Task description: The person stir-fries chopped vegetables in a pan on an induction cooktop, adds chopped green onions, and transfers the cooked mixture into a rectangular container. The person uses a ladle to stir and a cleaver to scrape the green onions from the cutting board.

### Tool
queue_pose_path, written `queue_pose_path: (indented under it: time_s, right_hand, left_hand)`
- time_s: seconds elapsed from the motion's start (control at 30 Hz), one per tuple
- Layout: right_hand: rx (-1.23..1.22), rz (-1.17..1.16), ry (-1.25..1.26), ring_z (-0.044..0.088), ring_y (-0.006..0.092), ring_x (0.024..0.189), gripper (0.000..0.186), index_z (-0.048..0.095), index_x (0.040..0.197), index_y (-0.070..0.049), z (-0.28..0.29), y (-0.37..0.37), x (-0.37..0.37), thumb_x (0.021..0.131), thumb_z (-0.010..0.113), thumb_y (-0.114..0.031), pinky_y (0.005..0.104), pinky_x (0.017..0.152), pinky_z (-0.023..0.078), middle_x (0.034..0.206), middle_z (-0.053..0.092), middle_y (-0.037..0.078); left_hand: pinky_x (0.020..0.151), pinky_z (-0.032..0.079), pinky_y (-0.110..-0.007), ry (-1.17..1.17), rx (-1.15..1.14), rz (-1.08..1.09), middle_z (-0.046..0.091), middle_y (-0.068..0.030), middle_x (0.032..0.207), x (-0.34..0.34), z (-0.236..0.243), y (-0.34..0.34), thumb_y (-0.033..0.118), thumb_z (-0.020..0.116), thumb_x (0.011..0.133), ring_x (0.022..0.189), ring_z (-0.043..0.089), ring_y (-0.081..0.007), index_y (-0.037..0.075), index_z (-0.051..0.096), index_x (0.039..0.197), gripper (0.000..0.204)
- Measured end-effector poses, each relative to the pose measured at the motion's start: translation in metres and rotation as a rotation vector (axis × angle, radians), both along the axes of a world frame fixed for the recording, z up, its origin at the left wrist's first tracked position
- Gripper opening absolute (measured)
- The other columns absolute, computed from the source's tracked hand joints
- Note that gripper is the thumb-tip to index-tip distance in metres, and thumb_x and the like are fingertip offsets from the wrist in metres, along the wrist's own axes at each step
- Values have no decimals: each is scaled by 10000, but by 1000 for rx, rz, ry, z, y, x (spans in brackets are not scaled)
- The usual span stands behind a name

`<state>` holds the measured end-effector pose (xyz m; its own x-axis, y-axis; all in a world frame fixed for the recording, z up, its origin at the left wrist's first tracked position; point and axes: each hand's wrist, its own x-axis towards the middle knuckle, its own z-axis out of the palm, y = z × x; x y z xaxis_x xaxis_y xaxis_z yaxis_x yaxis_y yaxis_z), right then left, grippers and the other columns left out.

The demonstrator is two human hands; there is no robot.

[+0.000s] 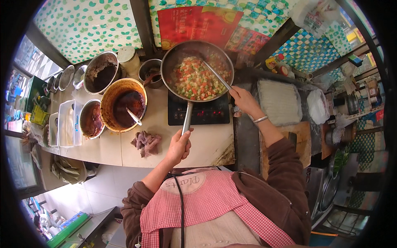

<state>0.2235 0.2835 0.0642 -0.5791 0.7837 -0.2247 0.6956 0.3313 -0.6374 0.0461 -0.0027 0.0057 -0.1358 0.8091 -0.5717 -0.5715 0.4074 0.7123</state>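
A wide frying pan (165, 77) sits over a black induction cooktop (198, 114) with lit red marks. Diced vegetables (200, 80) in orange, green and pale tones fill much of it. My left hand (180, 146) is wrapped round the pan's metal handle (187, 118), which points toward me. From the right, my right hand (245, 100) grips the end of a metal spatula (216, 75). Its shaft crosses the pan's rim, and its far end lies among the vegetables, where I cannot make out its shape. A bracelet circles my right wrist.
Left of the pan stand a yellow pot (106, 101) of dark red sauce with a ladle (134, 117), a smaller bowl (88, 118) and a metal pot (94, 78). A crumpled cloth (146, 144) lies nearby. At right are a plastic-covered tray (280, 101) and a cutting board (304, 140).
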Motion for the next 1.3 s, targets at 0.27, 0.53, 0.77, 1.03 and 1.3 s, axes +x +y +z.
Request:
queue_pose_path:
  time_s: [0.27,0.53,0.77,1.03,1.3]
  right_hand:
    - [297,114,-32,685,489,820,323,650,1241,-56,-33,-8,-31,1064,535,-300,582,724,535,856,696,275]
    - [373,77,-156,683,499,776,367,602,1366,-128,14,-6,8,1065,545,-329,595,698,549,828,704,279]
    - [249,61,-96,659,504,799,301,604,1085,-42,-20,-5,24,1073,526,-332,606,708,507,811,674,272]
    - [322,-26,-11,661,498,746,306,604,1251,-58,1,-10,46,1078,529,-300,587,669,497,757,668,263]
    - [-12,-83,-57,639,522,913,297,606,1163,-37,-19,-66,56,1077,517,-307,570,747,499,924,658,312]
  left_hand:
    - [329,238,-277,16,19,-14,413,6,605,0,3,4,336,501,1102,360,309,-90,37,522,1380,409]
    - [327,223,-279,11,3,6,409,6,601,2,0,3,343,508,1099,357,302,-85,36,532,1370,410]
    - [328,218,-278,27,-1,14,400,13,592,2,2,4,345,509,1099,358,292,-80,44,537,1358,397]
    - [328,227,-278,38,9,14,401,16,596,2,-1,4,351,507,1099,359,298,-83,47,539,1350,395]
    - [330,232,-276,21,2,15,401,15,598,2,-3,4,347,498,1104,362,305,-83,48,533,1348,388]
